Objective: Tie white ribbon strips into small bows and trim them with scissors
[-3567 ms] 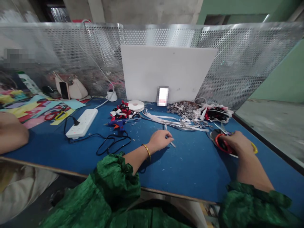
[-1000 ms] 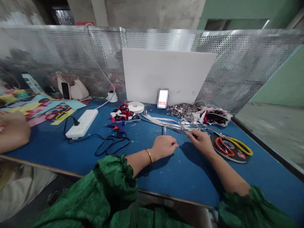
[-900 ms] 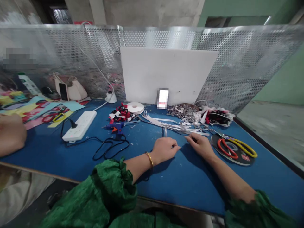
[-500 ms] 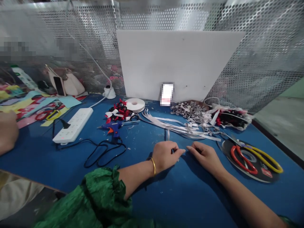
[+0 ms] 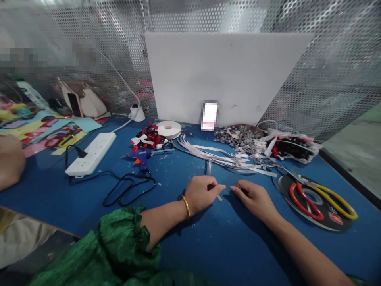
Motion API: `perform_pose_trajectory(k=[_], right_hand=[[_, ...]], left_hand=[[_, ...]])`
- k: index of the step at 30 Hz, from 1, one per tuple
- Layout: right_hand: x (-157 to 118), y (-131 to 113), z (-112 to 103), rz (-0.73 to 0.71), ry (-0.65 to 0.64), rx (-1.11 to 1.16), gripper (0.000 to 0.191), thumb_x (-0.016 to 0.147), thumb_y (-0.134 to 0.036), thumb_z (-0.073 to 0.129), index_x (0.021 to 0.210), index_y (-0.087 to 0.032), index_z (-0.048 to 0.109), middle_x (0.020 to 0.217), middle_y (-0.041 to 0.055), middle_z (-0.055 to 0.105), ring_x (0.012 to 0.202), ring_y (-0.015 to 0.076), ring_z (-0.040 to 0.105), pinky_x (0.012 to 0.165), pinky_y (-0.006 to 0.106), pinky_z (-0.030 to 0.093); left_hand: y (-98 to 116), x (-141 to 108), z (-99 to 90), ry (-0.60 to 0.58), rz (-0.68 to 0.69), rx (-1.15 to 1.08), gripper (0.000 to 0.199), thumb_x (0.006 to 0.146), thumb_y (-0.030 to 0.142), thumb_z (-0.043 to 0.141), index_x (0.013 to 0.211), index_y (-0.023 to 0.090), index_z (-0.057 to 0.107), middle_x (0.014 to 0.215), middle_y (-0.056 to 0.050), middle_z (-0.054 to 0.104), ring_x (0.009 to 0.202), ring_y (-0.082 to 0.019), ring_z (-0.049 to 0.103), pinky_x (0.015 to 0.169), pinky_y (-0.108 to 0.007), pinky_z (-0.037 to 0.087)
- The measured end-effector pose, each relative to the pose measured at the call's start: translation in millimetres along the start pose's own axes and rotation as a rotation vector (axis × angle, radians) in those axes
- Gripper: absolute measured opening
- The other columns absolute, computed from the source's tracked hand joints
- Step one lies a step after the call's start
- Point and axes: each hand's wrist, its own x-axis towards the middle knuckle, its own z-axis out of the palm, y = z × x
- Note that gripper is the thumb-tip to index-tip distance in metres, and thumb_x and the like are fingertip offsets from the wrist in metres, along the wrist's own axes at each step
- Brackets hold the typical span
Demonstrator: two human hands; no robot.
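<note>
My left hand (image 5: 202, 194), with a gold bangle at the wrist, is pinched closed around a narrow pale ribbon (image 5: 209, 168). One length of it runs up from the fist and a short end (image 5: 219, 198) pokes out below the fingers. Just to the right, my right hand (image 5: 253, 195) is also in a pinch, its fingertips a small gap from the left ones; whatever it may hold is too small to name. Beyond both hands lies a bundle of white and grey ribbon strips (image 5: 208, 153).
Right: scissors (image 5: 306, 206) on a black disc (image 5: 336, 222). Left: blue glue gun (image 5: 141, 157), its cord, a power strip (image 5: 92, 155), red and black bows (image 5: 149, 137), a ribbon roll (image 5: 168, 130). Behind: grey bows (image 5: 238, 137), phone (image 5: 209, 116), white board (image 5: 226, 71). Another person's arm (image 5: 10, 161) is far left.
My left hand has shifted slightly left, and the short ribbon end below its fingers shows more. The right hand has also moved a little left, still pinched.
</note>
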Motion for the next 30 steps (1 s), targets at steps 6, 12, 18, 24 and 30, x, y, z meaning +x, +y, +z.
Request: perform_pose_trajectory(k=[6,12,18,24,30], right_hand=[[-8.4,-2.1,-1.5,0.030,-0.023,0.035,0.036,0.094,-0.045,0.046,0.068,-0.021,0.048,0.067,-0.0013,0.052,0.064,0.0141,0.051,0.062,0.027,0.035],[-12.0,-9.2,-1.2,0.017,-0.030,-0.006,0.031,0.096,-0.039,0.045,0.071,-0.021,0.050,0.068,0.0001,0.054,0.065,0.0157,0.053,0.064,0.028,0.036],[-11.8,-11.7,4.2,-0.023,-0.002,-0.064,0.028,0.097,-0.036,0.043,0.073,-0.023,0.052,0.069,0.0022,0.057,0.065,0.0176,0.056,0.063,0.030,0.039],[-6.8,-7.5,6.0,-0.073,0.043,-0.168,0.033,0.097,-0.040,0.041,0.070,-0.022,0.051,0.070,0.0031,0.057,0.063,0.0168,0.053,0.060,0.029,0.036],[-6.2,-13.5,7.9,-0.109,0.092,-0.380,0.037,0.097,-0.043,0.039,0.073,-0.020,0.055,0.072,0.0024,0.058,0.065,0.0152,0.055,0.059,0.027,0.031]], left_hand=[[1.2,2.9,-14.4,0.081,-0.111,-0.014,0.033,0.085,0.040,0.058,0.061,0.018,0.061,0.059,0.001,0.058,0.056,-0.010,0.049,0.056,-0.023,0.036],[4.9,-1.1,-21.6,0.075,-0.010,-0.020,0.026,0.087,0.030,0.057,0.064,0.018,0.058,0.063,-0.001,0.061,0.060,-0.011,0.054,0.061,-0.024,0.041],[1.0,-4.2,-22.2,0.037,0.047,-0.021,0.022,0.087,0.027,0.056,0.066,0.020,0.057,0.065,-0.002,0.063,0.061,-0.012,0.057,0.062,-0.025,0.043],[3.2,-5.8,-21.5,0.106,0.068,0.062,0.029,0.088,0.034,0.055,0.062,0.020,0.055,0.063,-0.001,0.061,0.060,-0.012,0.054,0.063,-0.025,0.041],[2.8,-6.6,-19.3,0.161,0.217,0.281,0.036,0.090,0.040,0.050,0.062,0.019,0.058,0.063,-0.001,0.060,0.061,-0.011,0.052,0.065,-0.023,0.038]])
